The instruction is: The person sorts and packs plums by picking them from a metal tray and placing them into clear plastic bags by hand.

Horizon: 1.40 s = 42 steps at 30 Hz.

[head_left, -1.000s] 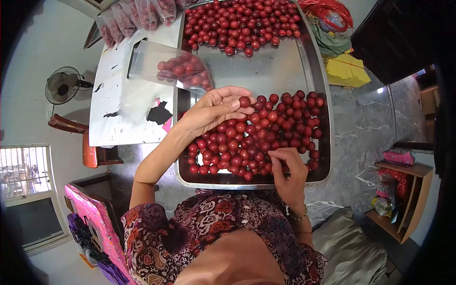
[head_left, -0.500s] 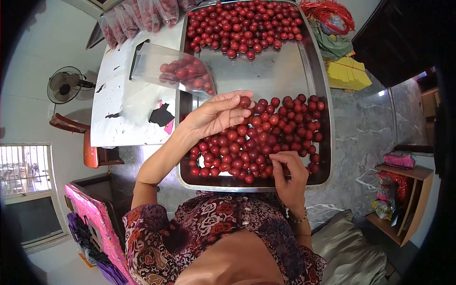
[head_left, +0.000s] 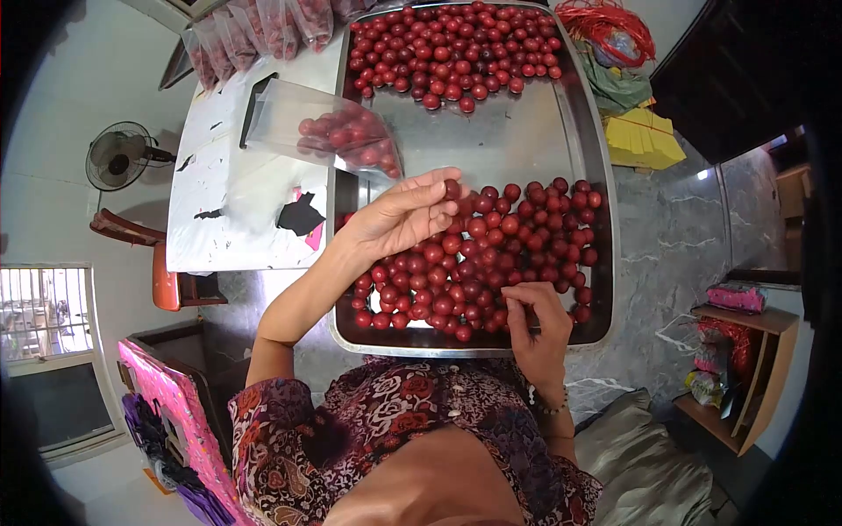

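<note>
My left hand [head_left: 399, 217] is raised over the middle of a metal tray [head_left: 610, 298], palm partly up, with a dark red plum [head_left: 452, 189] pinched between thumb and fingertips. At the tray's near side, my right hand [head_left: 538, 331] has its fingers bent together above the loose plums [head_left: 443, 280]; whether anything sits in them is hidden. A clear plastic bag [head_left: 303, 118] partly filled with red plums [head_left: 351, 136] lies across the tray's left rim. More plums [head_left: 456, 53] cover the tray's far end.
Several filled bags [head_left: 263, 35] stand at the back of the white table [head_left: 197, 237] on the left. Right of the tray are a yellow stack [head_left: 645, 138] and red string [head_left: 614, 26]. A fan [head_left: 123, 156] and a wooden chair [head_left: 167, 272] stand farther left.
The tray and fruit appear very slightly lower and to the right in view. My left hand keeps the plum pinched, its fingers curled a little more; my right hand has barely moved.
</note>
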{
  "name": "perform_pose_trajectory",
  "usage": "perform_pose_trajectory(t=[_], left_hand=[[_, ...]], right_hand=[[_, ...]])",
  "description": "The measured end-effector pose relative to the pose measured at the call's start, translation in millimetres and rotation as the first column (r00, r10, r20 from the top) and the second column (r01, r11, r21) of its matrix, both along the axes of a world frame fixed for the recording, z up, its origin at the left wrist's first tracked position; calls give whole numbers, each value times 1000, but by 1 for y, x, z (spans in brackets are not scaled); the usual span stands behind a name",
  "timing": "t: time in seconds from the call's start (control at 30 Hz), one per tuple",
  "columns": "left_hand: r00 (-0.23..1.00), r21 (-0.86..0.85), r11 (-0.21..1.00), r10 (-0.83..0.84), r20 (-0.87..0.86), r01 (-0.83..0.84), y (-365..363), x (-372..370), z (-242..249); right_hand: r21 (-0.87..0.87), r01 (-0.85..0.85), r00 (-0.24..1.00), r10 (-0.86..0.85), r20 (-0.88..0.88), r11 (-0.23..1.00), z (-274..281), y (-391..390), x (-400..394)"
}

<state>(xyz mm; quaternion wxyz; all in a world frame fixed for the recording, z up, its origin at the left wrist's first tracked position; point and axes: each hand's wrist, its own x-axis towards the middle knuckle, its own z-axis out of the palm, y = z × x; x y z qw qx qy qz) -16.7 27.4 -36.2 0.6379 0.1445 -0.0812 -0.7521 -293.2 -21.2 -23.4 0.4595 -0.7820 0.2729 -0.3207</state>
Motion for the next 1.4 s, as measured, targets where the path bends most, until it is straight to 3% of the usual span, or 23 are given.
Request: perform_pose_trajectory(t=[0.27,0.7,0.77,0.97,1.4], left_hand=[[998,42,999,23,-58,-20,2,-1,11],[996,-108,994,-30,-88,21,5,-5,25],[991,-17,1000,-2,-137,0,6,-6,28],[1000,-101,994,29,2,-29,6,-5,20],[991,-142,987,85,99,-71,8,-5,24]], right_hand=[[-24,25,1000,-25,-18,999,3,2,3],[-77,63,996,-67,-51,995,1,6,7],[-94,65,996,-70,-48,993,1,6,7],[-89,69,996,-74,-51,994,3,8,7],[-101,72,995,-79,-60,992,5,9,7]])
